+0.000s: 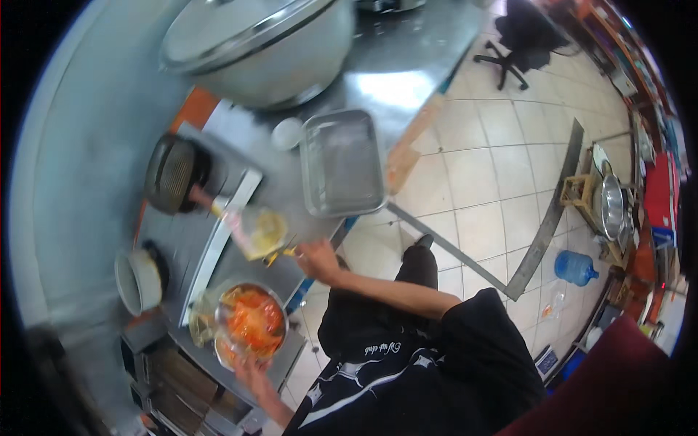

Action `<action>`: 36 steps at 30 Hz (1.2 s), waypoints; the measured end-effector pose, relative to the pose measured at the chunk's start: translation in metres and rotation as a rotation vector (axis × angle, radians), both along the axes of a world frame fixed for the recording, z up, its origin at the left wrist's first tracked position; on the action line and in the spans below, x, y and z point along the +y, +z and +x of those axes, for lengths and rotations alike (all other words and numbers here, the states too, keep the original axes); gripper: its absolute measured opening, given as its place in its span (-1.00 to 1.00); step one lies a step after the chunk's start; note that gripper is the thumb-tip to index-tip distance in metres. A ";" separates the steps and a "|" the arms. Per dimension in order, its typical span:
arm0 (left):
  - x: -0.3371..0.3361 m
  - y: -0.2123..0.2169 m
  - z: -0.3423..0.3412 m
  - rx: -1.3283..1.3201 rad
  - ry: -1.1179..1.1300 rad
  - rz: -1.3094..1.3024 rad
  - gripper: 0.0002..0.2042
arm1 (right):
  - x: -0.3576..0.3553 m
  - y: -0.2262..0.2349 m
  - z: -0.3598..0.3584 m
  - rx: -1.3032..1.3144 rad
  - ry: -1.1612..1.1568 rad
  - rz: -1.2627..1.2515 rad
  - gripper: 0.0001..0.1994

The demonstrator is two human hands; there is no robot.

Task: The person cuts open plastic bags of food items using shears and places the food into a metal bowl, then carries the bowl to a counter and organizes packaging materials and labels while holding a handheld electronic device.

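A round metal bowl of orange-red, shredded-looking food stands near the counter's front edge. At its near rim is my left hand, fingers closed on the rim; part of the grip is hidden. Farther right, my right hand is closed around a slim tool with a yellow handle; its dark working end is blurred, so its kind is unclear. Just past that tool lies a blurred clear bag or container with pale yellow food. Crumpled clear plastic rests against the bowl's far side.
A large lidded pot stands at the back, near a rectangular clear tray and small white lid. Dark pan and pale pot sit at left. A blue water bottle and office chair are on the tiled floor.
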State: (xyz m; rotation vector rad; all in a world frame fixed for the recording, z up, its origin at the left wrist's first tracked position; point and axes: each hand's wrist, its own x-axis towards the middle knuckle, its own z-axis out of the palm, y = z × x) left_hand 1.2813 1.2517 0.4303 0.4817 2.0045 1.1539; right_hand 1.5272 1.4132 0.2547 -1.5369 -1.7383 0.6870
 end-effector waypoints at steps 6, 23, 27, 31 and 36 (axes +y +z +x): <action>0.063 0.041 0.108 0.122 -0.214 0.199 -0.73 | -0.055 0.034 0.197 0.341 0.411 -0.259 -0.83; 0.338 -0.080 0.892 -0.606 -1.403 0.028 -0.83 | -0.294 -0.276 0.871 0.002 -1.465 -1.014 -0.65; 0.375 -0.074 1.076 -0.679 -1.573 -0.031 -0.84 | -0.432 -0.244 0.871 -0.045 -1.487 -1.359 -0.67; 0.415 -0.036 1.245 -0.487 -1.651 0.039 -0.83 | -0.340 -0.240 0.877 0.697 -1.858 -1.281 -0.81; 0.438 -0.064 1.438 -0.580 -1.732 0.012 -0.82 | -0.258 -0.264 0.961 0.993 -2.084 -1.191 -0.90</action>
